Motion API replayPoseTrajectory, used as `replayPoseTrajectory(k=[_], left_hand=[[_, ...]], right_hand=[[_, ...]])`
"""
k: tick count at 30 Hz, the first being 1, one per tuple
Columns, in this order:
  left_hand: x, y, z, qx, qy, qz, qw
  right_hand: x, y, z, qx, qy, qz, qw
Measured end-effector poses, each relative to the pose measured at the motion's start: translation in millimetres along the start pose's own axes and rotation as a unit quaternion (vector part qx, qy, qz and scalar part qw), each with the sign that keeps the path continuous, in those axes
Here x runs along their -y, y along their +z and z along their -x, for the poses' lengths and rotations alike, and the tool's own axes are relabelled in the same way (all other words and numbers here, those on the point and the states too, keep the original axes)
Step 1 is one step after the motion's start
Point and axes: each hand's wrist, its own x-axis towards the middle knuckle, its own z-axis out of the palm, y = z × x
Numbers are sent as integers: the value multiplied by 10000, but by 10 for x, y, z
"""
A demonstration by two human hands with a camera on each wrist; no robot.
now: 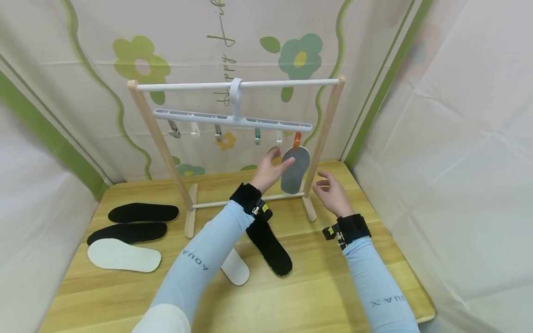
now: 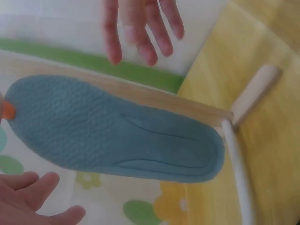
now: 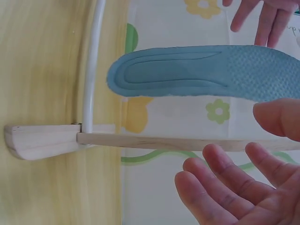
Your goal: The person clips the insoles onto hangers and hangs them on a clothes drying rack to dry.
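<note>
A blue-grey insole point(image 1: 295, 171) hangs by one end from an orange clip point(image 1: 297, 140) at the right end of a white clip hanger point(image 1: 233, 121). In both wrist views its textured face and contour lines show. My left hand point(image 1: 269, 170) is just left of the insole, fingers spread and empty; its thumb overlaps the insole's edge in the head view. To the right, by the rack's upright, my right hand point(image 1: 331, 194) is raised with loosely bent fingers, holding nothing. The right wrist view shows that hand's fingers point(image 3: 220, 164) apart from the insole.
The hanger hooks over the top bar of a wooden rack point(image 1: 329, 120), with several other clips on it. Black insoles point(image 1: 143, 212) and a white insole point(image 1: 124, 255) lie at the table's left. Another black insole point(image 1: 270, 247) and white insole point(image 1: 236, 268) lie in front, partly behind my left arm.
</note>
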Motion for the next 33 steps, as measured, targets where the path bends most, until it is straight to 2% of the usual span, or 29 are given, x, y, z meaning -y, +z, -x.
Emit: replayPoseTrajectory(k=[7, 14, 21, 26, 29, 33], left_hand=[[127, -100, 96, 68, -2, -36, 10000], [270, -315, 236, -216, 287, -221, 9991], [423, -543, 512, -436, 484, -254, 9976], [558, -649, 733, -464, 536, -352, 9969], [643, -701, 873, -496, 558, -499, 9960], [747, -790, 1066, -602, 736, -846, 9919]], right_hand=[[-68, 0, 88, 36, 71, -20, 10000], [-152, 116, 192, -92, -33, -115, 9999], [-234, 278, 336, -28, 34, -232, 9997], [-314, 430, 468, 11, 150, -377, 9992], [-366, 546, 556, 110, 207, -437, 9988], [-419, 686, 644, 201, 154, -468, 9986]])
